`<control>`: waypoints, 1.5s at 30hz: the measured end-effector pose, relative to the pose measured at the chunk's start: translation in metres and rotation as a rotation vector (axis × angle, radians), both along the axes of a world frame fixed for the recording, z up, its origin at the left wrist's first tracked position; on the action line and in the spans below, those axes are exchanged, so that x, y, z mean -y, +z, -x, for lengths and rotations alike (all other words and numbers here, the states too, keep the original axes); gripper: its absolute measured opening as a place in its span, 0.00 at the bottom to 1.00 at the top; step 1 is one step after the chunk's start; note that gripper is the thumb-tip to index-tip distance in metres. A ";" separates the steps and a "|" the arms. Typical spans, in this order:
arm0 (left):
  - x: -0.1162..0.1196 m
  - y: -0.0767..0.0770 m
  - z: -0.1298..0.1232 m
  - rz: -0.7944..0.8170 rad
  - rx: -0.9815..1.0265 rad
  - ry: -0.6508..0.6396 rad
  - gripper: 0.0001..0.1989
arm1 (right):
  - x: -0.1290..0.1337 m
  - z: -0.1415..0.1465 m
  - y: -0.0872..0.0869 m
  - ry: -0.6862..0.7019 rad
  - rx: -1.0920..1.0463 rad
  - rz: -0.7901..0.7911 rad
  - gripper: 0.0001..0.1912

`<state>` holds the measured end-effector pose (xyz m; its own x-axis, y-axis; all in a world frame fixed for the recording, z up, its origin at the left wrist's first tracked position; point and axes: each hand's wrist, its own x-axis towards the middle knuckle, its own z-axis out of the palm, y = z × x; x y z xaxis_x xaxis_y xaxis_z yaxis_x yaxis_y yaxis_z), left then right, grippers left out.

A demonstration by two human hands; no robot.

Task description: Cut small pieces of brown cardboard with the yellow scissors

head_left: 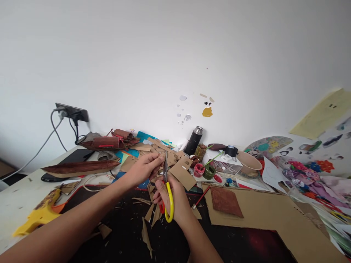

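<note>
My right hand (172, 197) is wrapped round a pair of scissors (170, 202) with a yellow and a red handle loop. The metal blades point up and away from me. Beside the blades, my left hand (145, 168) has its thumb and fingers pinched together; whatever is between them is too small to make out. Brown cardboard scraps (182, 171) lie heaped just beyond both hands. Thin strips and cut pieces, one of them a long curled offcut (146, 237), are scattered on the dark mat (120, 233) below.
A yellow glue gun (41, 215) lies at left, near a brown boat-shaped piece (80, 167) and a model boat (108, 142). Open paint jars (199, 169) and a black flask (193, 140) stand behind. A cardboard sheet (255, 210) with a painted brown square (226, 201) lies at right.
</note>
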<state>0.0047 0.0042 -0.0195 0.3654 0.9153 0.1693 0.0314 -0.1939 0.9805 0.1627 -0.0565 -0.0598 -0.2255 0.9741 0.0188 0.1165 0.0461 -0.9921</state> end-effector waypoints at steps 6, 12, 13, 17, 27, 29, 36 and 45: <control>-0.001 0.001 0.003 0.000 0.004 -0.010 0.27 | 0.000 0.000 -0.002 0.007 -0.030 -0.016 0.35; -0.002 0.001 0.003 0.014 0.032 -0.036 0.26 | 0.000 -0.002 0.001 0.037 -0.034 -0.010 0.36; -0.002 0.001 0.003 0.015 0.035 -0.039 0.26 | 0.000 -0.002 0.001 0.041 -0.039 -0.008 0.36; -0.003 0.000 0.004 0.010 0.043 -0.032 0.26 | -0.002 -0.001 -0.003 0.046 -0.053 0.026 0.37; 0.000 0.003 0.004 0.010 0.043 -0.015 0.26 | -0.005 -0.004 -0.015 0.026 -0.056 0.013 0.34; 0.000 0.004 0.004 0.013 0.042 -0.014 0.26 | -0.005 -0.004 -0.014 0.017 -0.036 -0.001 0.33; 0.002 0.004 0.002 0.026 0.060 -0.005 0.26 | 0.000 -0.003 -0.001 0.004 -0.016 -0.022 0.36; 0.005 0.008 0.001 0.082 0.100 -0.015 0.27 | -0.001 -0.005 -0.008 0.126 -0.164 -0.020 0.40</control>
